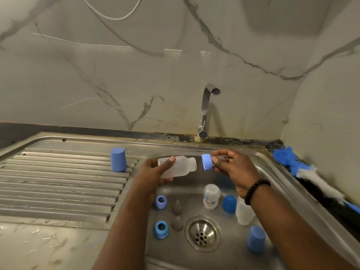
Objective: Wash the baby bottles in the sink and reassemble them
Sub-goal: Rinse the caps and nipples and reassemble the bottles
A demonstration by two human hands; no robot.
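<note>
steel sink (259, 166), marble wall (136, 75); left hand (153, 172) grips bottle (177, 166), right hand (231, 166) pinches collar (206, 162).

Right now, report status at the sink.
Left hand holds clear bottle, neck facing right. Right hand holds blue collar just off the neck, not on yet. Nothing between them.

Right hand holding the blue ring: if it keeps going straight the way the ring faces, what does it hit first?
Probably the open neck of the clear bottle held by the left hand. The right hand points its blue ring at that neck across a small gap; alignment in depth is unclear.
</note>
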